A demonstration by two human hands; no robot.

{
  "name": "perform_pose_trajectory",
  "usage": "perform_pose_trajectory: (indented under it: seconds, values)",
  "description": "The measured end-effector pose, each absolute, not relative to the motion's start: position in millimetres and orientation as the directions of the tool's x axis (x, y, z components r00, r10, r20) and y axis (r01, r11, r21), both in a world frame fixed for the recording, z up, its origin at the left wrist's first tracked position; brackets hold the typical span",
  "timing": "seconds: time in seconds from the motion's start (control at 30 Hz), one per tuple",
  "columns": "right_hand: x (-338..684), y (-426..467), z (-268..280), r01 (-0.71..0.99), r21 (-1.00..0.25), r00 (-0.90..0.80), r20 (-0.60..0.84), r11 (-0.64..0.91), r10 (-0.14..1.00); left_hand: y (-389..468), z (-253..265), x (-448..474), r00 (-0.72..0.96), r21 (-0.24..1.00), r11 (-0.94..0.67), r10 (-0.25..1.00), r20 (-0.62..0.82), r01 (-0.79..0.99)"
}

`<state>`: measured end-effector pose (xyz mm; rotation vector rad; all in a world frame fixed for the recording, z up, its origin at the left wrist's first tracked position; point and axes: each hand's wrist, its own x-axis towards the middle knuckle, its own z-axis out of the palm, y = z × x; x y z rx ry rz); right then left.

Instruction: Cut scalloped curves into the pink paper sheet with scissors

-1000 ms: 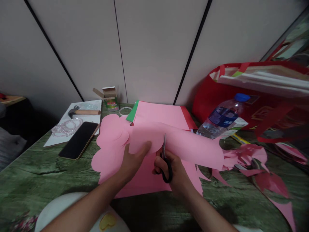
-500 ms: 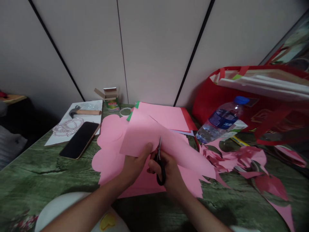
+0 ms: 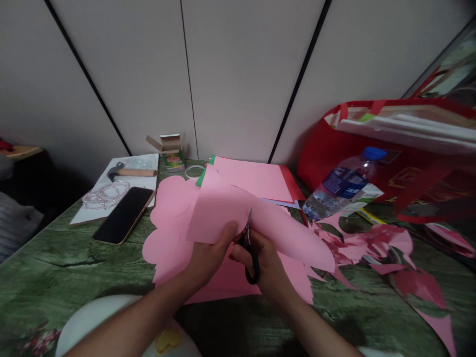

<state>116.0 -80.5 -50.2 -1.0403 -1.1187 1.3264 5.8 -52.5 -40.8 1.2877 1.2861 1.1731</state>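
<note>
My left hand (image 3: 211, 255) pinches the lower edge of a pink paper sheet (image 3: 219, 210), thumb on top and fingers beneath. In my right hand (image 3: 262, 258) are black-handled scissors (image 3: 252, 265), their blades pointing away from me and biting into the sheet close to my left thumb. To the right of the blades the sheet curls over into a loose flap. Under both hands lie more pink papers (image 3: 167, 243), several with rounded, scalloped edges.
At left are a phone (image 3: 124, 215), a hammer (image 3: 134, 172) and a string of beads (image 3: 106, 194). A small open box (image 3: 173, 156) stands behind. At right are a water bottle (image 3: 342, 181), a red bag (image 3: 390, 168) and pink scraps (image 3: 375, 243). A pale rounded object (image 3: 89, 317) sits in front.
The scissors have moved slightly right and further into the sheet, and their handle has turned a little. The flap at right is more curled; my left hand still holds the edge.
</note>
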Motion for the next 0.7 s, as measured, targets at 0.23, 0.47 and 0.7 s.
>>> perform_pose_trajectory:
  seconds: [0.23,0.47,0.7]
  values:
    - [116.3,-80.2,-49.7,-0.169,-0.986,-0.048,0.01,0.002,0.999,-51.6,-43.4,5.8,-0.039,0.993,-0.021,0.999,0.026,0.119]
    - [116.4,-79.8,-49.8,-0.131,-0.991,-0.034,0.012,0.007,0.999,-51.6,-43.9,5.6,-0.055,0.992,-0.001,0.998,0.008,0.124]
    - [115.8,-81.1,-49.2,-0.151,-0.988,-0.042,-0.006,-0.012,0.999,-51.6,-41.9,4.1,-0.031,0.994,-0.005,0.999,0.008,0.108]
